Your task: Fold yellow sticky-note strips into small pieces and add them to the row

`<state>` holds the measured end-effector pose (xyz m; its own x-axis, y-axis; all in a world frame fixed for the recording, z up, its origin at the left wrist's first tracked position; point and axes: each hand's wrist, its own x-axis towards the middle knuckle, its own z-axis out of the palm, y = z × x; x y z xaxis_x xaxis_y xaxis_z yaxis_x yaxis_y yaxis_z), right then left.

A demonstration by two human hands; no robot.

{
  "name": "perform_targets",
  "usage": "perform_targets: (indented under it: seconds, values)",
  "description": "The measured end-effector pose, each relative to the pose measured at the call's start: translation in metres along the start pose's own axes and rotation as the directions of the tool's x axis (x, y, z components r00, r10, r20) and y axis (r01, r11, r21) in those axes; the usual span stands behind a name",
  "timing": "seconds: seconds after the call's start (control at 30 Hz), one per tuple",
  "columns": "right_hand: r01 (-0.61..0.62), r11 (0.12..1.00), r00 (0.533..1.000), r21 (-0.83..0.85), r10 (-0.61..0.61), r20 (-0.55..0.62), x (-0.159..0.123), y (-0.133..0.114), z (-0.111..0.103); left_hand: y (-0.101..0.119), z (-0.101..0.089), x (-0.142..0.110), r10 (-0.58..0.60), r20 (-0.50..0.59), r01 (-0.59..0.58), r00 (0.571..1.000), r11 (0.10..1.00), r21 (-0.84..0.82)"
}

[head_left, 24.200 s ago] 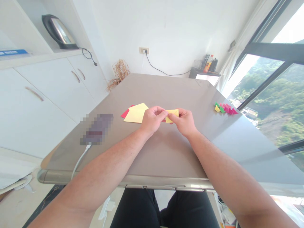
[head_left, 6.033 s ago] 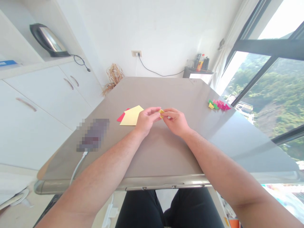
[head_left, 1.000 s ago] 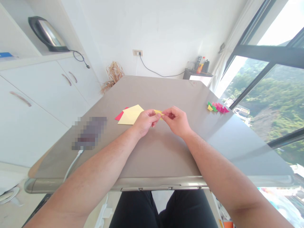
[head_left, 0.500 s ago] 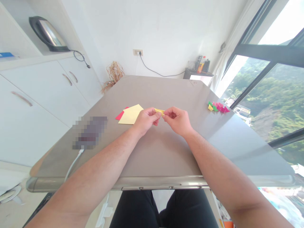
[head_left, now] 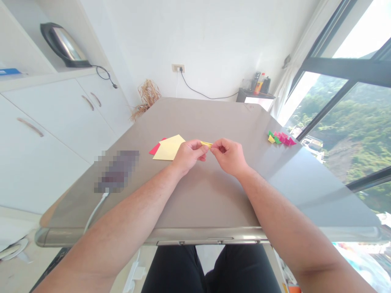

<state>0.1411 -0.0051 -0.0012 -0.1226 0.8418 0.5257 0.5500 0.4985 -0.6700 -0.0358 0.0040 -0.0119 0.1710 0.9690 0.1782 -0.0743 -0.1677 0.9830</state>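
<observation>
Between my two hands, over the middle of the table, is a small piece of folded yellow paper (head_left: 206, 144). My left hand (head_left: 191, 154) pinches its left end between thumb and fingers. On the right end, my right hand (head_left: 227, 154) is closed in a similar pinch. Much of the paper is covered by my fingers, so its full shape cannot be made out. Just left of my left hand lie pale yellow paper sheets (head_left: 168, 148), with a red sheet (head_left: 155, 149) sticking out from under them.
Small folded paper pieces (head_left: 282, 138) in pink, green and yellow sit near the table's right edge. A blurred dark device (head_left: 117, 171) with a white cable (head_left: 96, 209) lies at the left. The grey-brown table (head_left: 207, 195) has its front edge close to my legs.
Both hands keep their pinch on the yellow paper, which looks slightly narrower between the fingers. The whole view has shifted a little; the other things stay put.
</observation>
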Motion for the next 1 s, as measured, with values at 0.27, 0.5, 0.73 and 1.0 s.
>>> perform_targets:
  seconds: [0.27,0.5,0.73,1.0]
  values:
    - [-0.039,0.999,0.994,0.014,0.037,0.107,-0.001,-0.001,0.000,0.006,0.002,-0.002,-0.088,0.007,0.089,0.996,0.995,-0.051]
    - [-0.070,0.993,0.995,0.095,0.063,0.077,-0.003,-0.002,0.006,0.008,0.004,-0.002,-0.178,0.056,0.185,0.982,0.971,-0.154]
    - [-0.295,0.876,0.955,0.381,0.264,0.131,0.001,-0.005,0.005,0.010,0.006,-0.003,-0.137,0.002,0.136,0.991,0.983,-0.120]
    - [-0.453,0.733,0.890,0.508,0.407,0.207,0.006,-0.007,0.001,0.010,0.006,-0.004,-0.120,0.018,0.121,0.993,0.991,-0.057]
